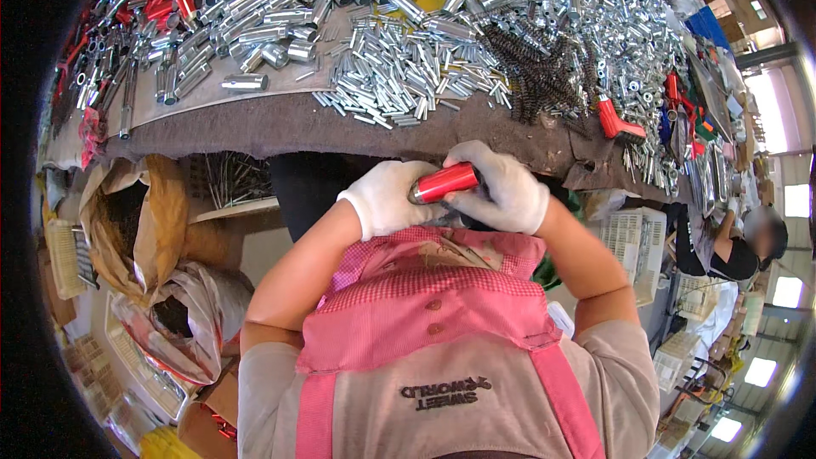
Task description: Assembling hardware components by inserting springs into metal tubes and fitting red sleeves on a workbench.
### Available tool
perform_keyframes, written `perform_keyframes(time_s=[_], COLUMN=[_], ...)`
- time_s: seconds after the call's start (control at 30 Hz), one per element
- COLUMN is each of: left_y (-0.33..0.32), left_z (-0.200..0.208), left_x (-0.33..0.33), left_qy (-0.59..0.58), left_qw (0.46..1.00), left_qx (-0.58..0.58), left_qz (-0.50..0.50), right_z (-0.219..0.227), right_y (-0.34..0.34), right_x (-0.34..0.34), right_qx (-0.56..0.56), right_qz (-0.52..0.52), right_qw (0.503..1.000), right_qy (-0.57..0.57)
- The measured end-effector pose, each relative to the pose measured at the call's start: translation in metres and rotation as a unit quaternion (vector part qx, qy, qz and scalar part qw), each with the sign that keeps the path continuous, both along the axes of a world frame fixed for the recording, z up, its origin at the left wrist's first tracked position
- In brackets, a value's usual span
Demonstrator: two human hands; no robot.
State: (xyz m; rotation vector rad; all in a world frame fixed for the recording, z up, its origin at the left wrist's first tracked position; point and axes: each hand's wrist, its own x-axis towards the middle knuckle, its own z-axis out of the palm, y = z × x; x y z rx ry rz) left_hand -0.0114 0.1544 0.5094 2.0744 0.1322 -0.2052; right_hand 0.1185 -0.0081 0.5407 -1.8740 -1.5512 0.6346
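Observation:
A red metal cylinder (447, 183) with a silver end lies sideways between my hands, just off the table's near edge. My left hand (387, 202), in a white glove, is closed round its silver end. My gloved right hand (510, 191) grips the red end from the right, fingers curled over and under it. Beyond the hands, short silver pins (382, 76) lie heaped on the table (229, 123). To their right is a pile of dark coil springs (544, 59). Chrome tubes (263, 21) spread over the far left.
A red angled part (618, 121) lies near the right table edge, beside heaped small metal pieces (642, 68). Below left stand open sacks (140, 217) and a crate of thin rods (229, 178). A white basket (637, 246) and another person (735, 246) are at right.

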Motion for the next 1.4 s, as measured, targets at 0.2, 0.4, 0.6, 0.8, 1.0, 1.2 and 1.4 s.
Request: perform_keyframes(time_s=[0.2,0.4,0.6,0.8,1.0,1.2,1.4], left_y=[-0.005,-0.009,-0.018,-0.024,-0.024,-0.022,-0.021], left_z=[0.007,-0.009,-0.012,-0.01,-0.005,-0.001,-0.009], left_x=[0.005,-0.002,0.001,0.004,0.005,0.001,-0.002], left_qy=[-0.044,-0.05,-0.041,-0.01,-0.023,-0.013,-0.015], left_qw=[0.992,0.95,0.923,0.922,0.922,0.92,0.915], left_qx=[0.069,-0.167,-0.29,-0.304,-0.305,-0.299,-0.309], left_qz=[0.095,0.26,0.251,0.239,0.24,0.252,0.26], right_z=[-0.007,0.003,-0.013,-0.033,-0.014,-0.028,-0.018], right_y=[0.009,0.04,0.052,0.061,0.06,0.065,0.045], right_x=[0.007,0.096,0.122,0.124,0.125,0.121,0.112], right_qx=[0.057,-0.029,-0.092,-0.033,-0.003,-0.074,-0.019], right_qz=[-0.038,-0.268,-0.248,-0.282,-0.281,-0.268,-0.218], right_qw=[0.998,0.903,0.855,0.838,0.917,0.866,0.871], right_qy=[-0.002,-0.334,-0.446,-0.466,-0.282,-0.416,-0.44])
